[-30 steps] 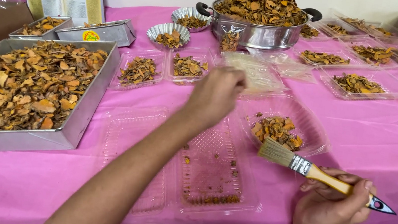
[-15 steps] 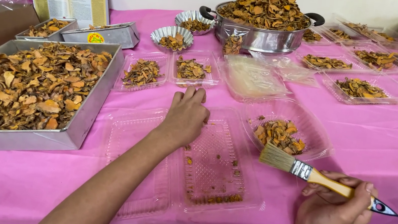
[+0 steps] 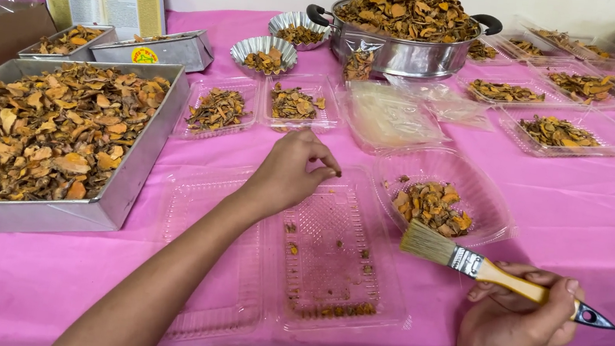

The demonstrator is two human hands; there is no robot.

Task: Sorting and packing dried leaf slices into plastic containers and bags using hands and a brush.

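1. My left hand (image 3: 290,172) hovers over the clear ridged plastic clamshell tray (image 3: 328,258) at table centre, fingertips pinched on a small brown crumb at the tray's 12 o'clock edge.
2. My right hand (image 3: 516,320) is clenched round the yellow wooden handle of a flat-bristled paintbrush (image 3: 483,269), bristles pointing to 9 o'clock, just off the tray's right rim.
3. Step in hand, by my judgement: clearing leftover crumbs from the tray. Residue lies mostly along its 6 o'clock edge.
4. The next move calls for a light sweep of the bristles toward one corner, the tray held steady.
5. Surroundings: a round clear plastic bowl of dried orange-brown slices (image 3: 436,204) at 2 o'clock, just beside the brush; a large metal pan of the same slices (image 3: 39,132) at 9 o'clock; a steel pot heaped full (image 3: 407,29) at 12 o'clock.
6. Obstruction: the bowl crowds the brush's swing.
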